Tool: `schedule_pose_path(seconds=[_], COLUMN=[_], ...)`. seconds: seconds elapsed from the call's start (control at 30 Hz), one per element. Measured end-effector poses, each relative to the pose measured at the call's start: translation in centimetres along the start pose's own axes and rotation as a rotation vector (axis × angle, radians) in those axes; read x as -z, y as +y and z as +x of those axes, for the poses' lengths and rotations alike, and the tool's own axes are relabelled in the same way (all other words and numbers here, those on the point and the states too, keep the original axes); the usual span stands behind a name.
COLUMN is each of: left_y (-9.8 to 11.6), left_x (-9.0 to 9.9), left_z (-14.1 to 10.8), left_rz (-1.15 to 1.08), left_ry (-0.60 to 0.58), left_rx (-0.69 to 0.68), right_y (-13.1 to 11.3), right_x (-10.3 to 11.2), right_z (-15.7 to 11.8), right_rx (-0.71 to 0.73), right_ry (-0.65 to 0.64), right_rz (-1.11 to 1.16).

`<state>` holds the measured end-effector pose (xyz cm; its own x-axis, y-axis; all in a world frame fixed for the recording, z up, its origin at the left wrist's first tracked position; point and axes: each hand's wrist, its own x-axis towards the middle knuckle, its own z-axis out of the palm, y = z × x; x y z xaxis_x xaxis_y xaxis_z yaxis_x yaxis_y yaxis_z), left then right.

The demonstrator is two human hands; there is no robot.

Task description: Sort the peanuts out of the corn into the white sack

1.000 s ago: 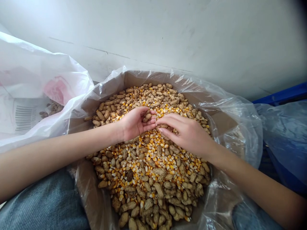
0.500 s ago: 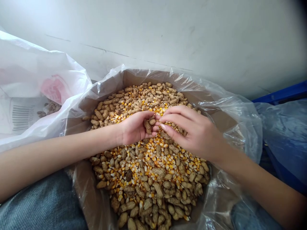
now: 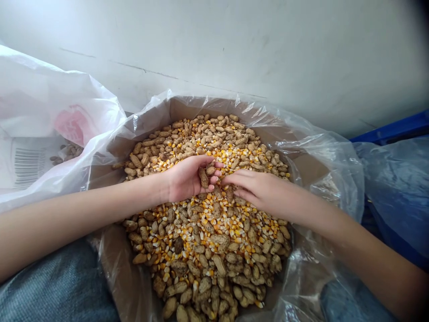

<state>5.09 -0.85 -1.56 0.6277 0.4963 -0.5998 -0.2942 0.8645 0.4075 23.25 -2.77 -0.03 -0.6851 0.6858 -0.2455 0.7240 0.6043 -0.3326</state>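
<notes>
My left hand [image 3: 187,179] is turned palm up over the pile, its fingers curled loosely round a few unshelled peanuts [image 3: 203,177]. Just right of it, my right hand [image 3: 254,185] reaches palm down, low onto the mixed heap. Its fingers and thumb are apart, with the fingertips at the surface beside a peanut [image 3: 229,193]; I see nothing held in them. Yellow and white corn kernels [image 3: 214,214] lie mixed among the peanuts below both hands. All this fills a cardboard box [image 3: 114,277] lined with a clear plastic bag [image 3: 345,165].
A white plastic bag [image 3: 67,85] with a barcode stands at the left, small brownish pieces showing through it. On the right are a blue crate edge [image 3: 392,129] and translucent plastic [image 3: 398,179]. Behind the box rises a pale wall [image 3: 217,49]. Denim-covered legs [image 3: 56,286] flank the box.
My right hand has moved down from beside my left fingertips to the heap's surface. My left hand stays almost in place, with the peanuts still in it.
</notes>
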Motion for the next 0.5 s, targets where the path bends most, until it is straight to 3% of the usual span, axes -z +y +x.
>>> schedule_pose_path(seconds=[0.23, 0.4, 0.5], left_y=[-0.1, -0.4, -0.5], left_x=[-0.1, -0.2, -0.1], left_z=[0.0, 0.0, 0.1], left_rz=[-0.022, 0.029, 0.032], left_ry=[-0.02, -0.045, -0.054], left_rx=[0.006, 0.02, 0.045], right_y=[-2.4, -2.9, -2.6], right_x=[1.7, 0.8, 1.3], right_z=[0.1, 0.5, 0.3], right_rx=[0.037, 0.267, 0.183], right_ry=[0.463, 0.41, 0.422], right_rz=[0.025, -0.042, -0.043])
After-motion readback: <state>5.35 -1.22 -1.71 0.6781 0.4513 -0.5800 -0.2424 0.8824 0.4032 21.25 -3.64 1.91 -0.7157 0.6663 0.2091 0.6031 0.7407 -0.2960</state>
